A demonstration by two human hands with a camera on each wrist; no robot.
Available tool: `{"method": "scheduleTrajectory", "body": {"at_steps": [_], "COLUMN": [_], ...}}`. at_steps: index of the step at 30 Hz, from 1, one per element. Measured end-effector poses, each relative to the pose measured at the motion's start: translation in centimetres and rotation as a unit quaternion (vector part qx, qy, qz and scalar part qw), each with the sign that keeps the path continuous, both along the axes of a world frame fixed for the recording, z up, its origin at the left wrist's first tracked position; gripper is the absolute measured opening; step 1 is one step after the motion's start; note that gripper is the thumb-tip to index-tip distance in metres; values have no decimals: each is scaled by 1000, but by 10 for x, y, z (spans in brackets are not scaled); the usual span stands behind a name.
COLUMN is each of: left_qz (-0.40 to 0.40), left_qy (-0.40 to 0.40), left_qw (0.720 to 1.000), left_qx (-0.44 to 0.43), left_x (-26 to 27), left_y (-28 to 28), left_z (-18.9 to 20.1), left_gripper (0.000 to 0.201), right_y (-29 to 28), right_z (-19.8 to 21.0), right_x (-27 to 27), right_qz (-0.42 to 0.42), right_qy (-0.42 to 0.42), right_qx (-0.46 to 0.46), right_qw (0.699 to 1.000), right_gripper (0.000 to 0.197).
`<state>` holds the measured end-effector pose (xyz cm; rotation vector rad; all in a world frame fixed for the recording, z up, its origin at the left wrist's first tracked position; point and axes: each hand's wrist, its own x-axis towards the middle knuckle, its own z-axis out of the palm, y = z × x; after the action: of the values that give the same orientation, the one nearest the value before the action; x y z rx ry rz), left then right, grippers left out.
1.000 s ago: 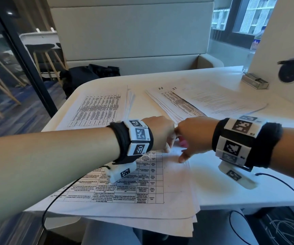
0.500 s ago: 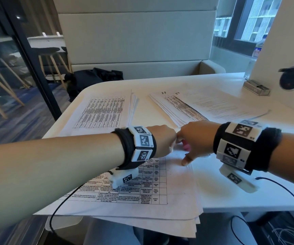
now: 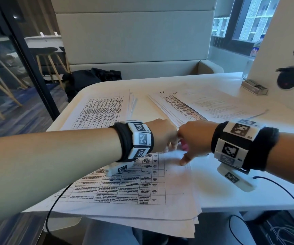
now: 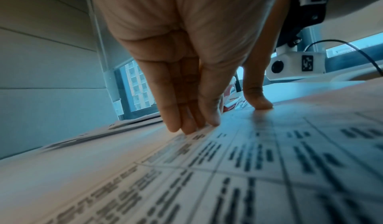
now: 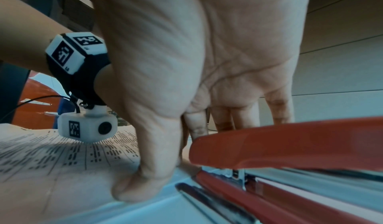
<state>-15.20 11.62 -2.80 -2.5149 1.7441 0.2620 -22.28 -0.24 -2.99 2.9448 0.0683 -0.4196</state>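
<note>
White booth table (image 3: 231, 200) stands before a grey padded bench (image 3: 134, 41), and stacks of printed sheets lie on it. The nearest paper stack (image 3: 142, 191) hangs a little over the table's front edge, and the two hands meet at its far right corner. The left hand (image 3: 164, 135) is released: its straight fingers (image 4: 176, 113) press flat on the top sheet. The right hand (image 3: 195, 137) arches over the front end of a red stapler (image 5: 290, 142), which sits at that same corner. Its thumb (image 5: 145, 186) presses on the paper just beside the stapler. The other fingers go down behind the stapler's upper arm, so I cannot tell if they clasp it.

Compared with one second ago, almost nothing differs. Both hands stay at the corner with the knuckles nearly touching, the thumb stays on the paper, and only the view has shifted a little.

About writing: the top sheet carries a printed table, but its words are too small to read. The far right stack (image 3: 213, 106) has handwritten marks at its top, not clear enough to read. On the left wristband (image 3: 139, 138), beside the black-and-white square codes, a tiny label seems to read L4
</note>
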Motion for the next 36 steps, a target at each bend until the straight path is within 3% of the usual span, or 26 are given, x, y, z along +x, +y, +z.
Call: {"method": "scheduleTrajectory", "body": {"at_steps": [3, 13, 19, 22, 31, 36], "left_qz": [21, -28, -26, -15, 33, 41], "left_qy": [8, -27, -87, -84, -55, 4], "left_qw": [1000, 999, 996, 996, 997, 999], "left_qx": [2, 8, 14, 17, 39, 0], "left_x": [2, 6, 0, -2, 0, 14], "left_y": [-2, 0, -1, -1, 1, 20], "left_z": [-1, -11, -18, -19, -19, -2], "left_gripper": [19, 10, 29, 37, 9, 21], "right_y": [-1, 0, 1, 2, 3, 1], "right_z": [-1, -1, 0, 1, 4, 3], "right_x": [1, 1, 0, -1, -2, -3], "right_qz": [3, 4, 3, 0, -29, -36], "right_qy": [-5, 1, 9, 11, 26, 31], "right_qx": [-8, -24, -28, -25, -31, -34], "right_qw": [1000, 1000, 1000, 1000, 999, 998], "right_gripper": [58, 65, 65, 66, 69, 73]}}
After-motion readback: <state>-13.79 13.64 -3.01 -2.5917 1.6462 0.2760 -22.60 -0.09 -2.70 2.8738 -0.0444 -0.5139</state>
